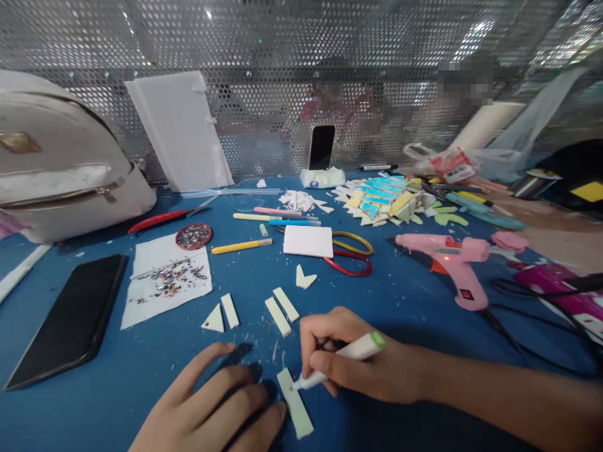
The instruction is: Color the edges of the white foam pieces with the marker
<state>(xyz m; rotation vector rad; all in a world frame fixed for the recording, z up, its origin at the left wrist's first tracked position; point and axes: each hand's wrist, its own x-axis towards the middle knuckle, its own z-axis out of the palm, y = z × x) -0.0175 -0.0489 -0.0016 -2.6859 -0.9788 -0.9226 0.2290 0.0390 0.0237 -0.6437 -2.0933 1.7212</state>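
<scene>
In my right hand (351,358) is a white marker (346,359) with a green end, pinched between thumb and fingers. Its tip touches a pale green foam strip (300,411) near the front of the table, where a small green mark shows. My left hand (223,405) lies just left of that strip, fingers spread and holding nothing. Beyond the hands lie two more pale strips (279,316) side by side, a small triangle (214,320) with another strip (230,311) beside it, and a notched pale piece (305,277).
A pink glue gun (452,257) with a cord lies at right. Scissors (351,263) sit partly under a white block (308,241). A phone (68,320) and sequin-covered paper (169,282) are at left. Behind are a backpack (66,157) and piled foam scraps (386,198).
</scene>
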